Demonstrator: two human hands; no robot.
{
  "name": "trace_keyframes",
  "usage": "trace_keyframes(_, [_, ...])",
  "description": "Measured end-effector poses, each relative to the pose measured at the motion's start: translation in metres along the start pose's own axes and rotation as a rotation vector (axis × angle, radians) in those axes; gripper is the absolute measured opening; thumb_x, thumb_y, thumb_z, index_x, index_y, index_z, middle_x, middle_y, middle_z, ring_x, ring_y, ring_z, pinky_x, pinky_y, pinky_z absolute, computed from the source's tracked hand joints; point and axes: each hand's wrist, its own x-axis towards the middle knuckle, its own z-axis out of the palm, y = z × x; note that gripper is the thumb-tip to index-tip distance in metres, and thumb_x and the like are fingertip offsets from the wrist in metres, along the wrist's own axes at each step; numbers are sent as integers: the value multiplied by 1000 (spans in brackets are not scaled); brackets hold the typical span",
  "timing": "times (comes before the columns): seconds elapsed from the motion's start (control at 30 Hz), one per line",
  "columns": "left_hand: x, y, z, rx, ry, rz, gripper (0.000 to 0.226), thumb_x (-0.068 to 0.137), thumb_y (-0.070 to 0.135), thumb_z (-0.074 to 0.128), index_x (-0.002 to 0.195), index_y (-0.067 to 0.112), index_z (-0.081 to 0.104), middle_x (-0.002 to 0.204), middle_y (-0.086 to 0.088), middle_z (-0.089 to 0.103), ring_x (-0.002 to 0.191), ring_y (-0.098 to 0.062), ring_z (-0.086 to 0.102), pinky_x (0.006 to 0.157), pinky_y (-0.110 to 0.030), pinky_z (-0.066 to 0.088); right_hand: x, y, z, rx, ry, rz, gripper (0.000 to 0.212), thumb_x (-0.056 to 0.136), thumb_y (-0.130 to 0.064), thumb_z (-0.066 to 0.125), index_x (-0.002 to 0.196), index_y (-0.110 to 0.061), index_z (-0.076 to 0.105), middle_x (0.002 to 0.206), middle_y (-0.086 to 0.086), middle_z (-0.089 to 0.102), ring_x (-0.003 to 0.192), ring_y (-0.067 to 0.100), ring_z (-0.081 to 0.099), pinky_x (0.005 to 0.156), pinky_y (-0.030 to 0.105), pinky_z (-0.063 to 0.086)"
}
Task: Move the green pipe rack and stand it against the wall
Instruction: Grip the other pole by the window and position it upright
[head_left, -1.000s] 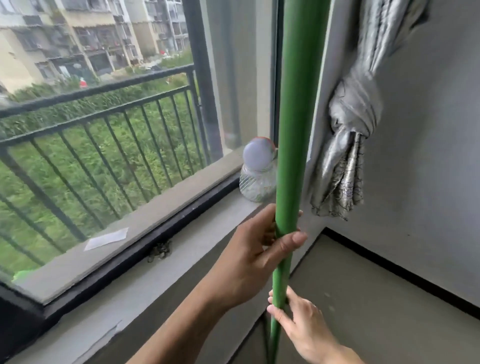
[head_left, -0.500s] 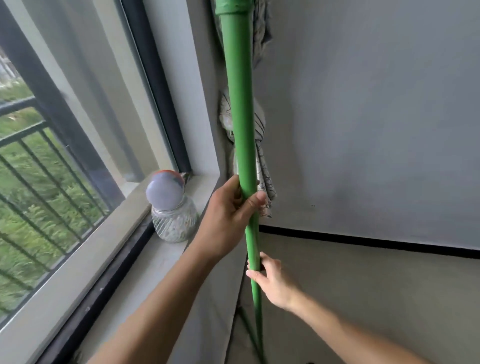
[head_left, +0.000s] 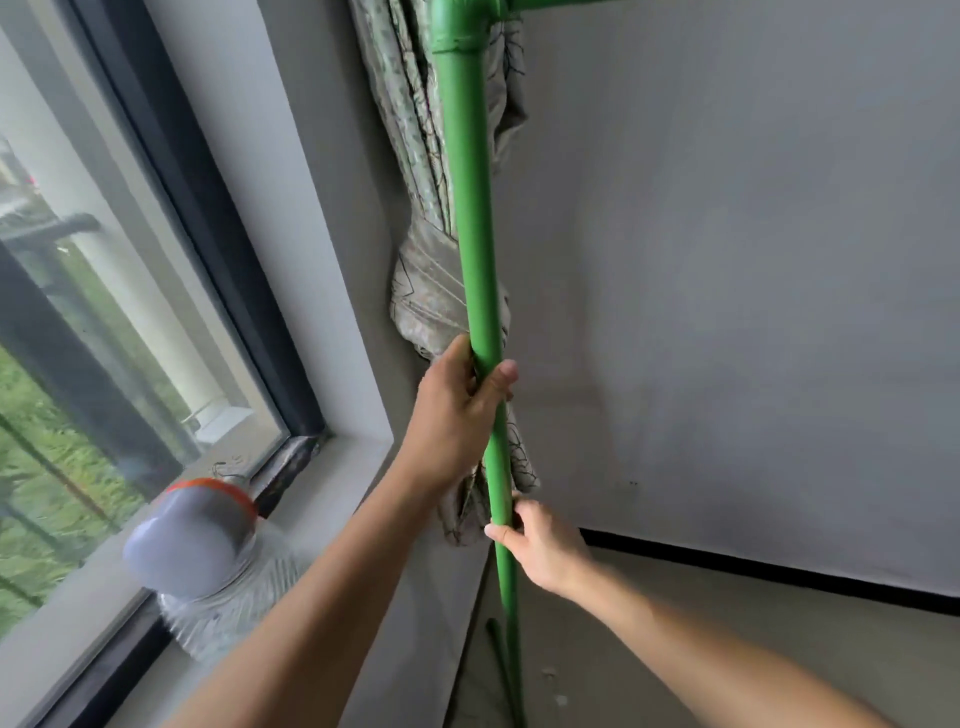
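Note:
The green pipe rack shows as one upright green post running from the top of the view down to the floor, with a tee joint and a crossbar going right at the top. My left hand is wrapped around the post at mid-height. My right hand grips the same post lower down. The post stands close in front of the grey wall, near the room corner. Its foot is at the bottom edge of the view and mostly hidden.
A knotted grey patterned curtain hangs in the corner right behind the post. A clear jar with a pale lid sits on the window sill at the left. A black baseboard strip runs along the wall's foot.
The view has swung right from the window toward the wall corner. The post, held in both hands, now stands in front of the curtain with its top tee joint visible.

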Motion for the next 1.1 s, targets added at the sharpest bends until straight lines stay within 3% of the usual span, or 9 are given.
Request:
trace_keyframes(0.13, [45,-13,32,5,4,-10,26,84,33,58,88,8,54,78,-9,70,76,-32,69,71,-54,55,46,25,-20,19,22,38,14,84,-45,61,85,-32,55,82,4,69,79,28,67,73,40,54])
trace_keyframes(0.3, [104,-35,61,-13,-45,8,30,83,32,58,88,4,51,70,-2,64,75,-32,68,71,-53,54,114,64,-26,53,113,86,23,74,-54,57,76,-32,51,77,9,70,72,28,66,69,47,56])
trace_keyframes(0.4, [140,-53,73,-33,-85,26,34,83,33,58,87,1,48,71,-14,65,73,-37,66,69,-55,53,153,77,-33,73,151,120,29,72,-56,58,78,-28,56,77,10,71,70,28,67,69,48,56])
trace_keyframes(0.53, [187,-67,83,-31,-108,47,35,82,35,57,85,2,45,78,-28,63,73,-42,64,67,-56,52,188,62,-57,-4,173,134,22,85,-35,66,88,-14,63,76,9,68,71,28,64,67,38,50])
trace_keyframes(0.67, [222,-82,90,1,-139,45,32,84,32,56,88,2,48,79,-26,65,73,-40,63,67,-54,52,219,61,-68,-63,165,170,19,87,-38,63,84,-22,54,59,-5,49,63,22,53,50,27,34])
trace_keyframes(0.87, [271,-98,94,84,-127,20,23,91,26,50,98,5,44,83,-24,65,76,-39,62,68,-54,52,278,59,-76,-42,94,179,27,89,-42,62,99,-16,60,85,7,72,73,26,68,65,40,52])
trace_keyframes(1.1, [303,-106,96,183,-49,-27,15,94,19,48,103,10,39,78,-16,62,66,-31,61,59,-47,47,325,64,-82,-102,30,83,36,90,-47,58,112,-19,57,98,7,75,83,27,70,73,43,57])
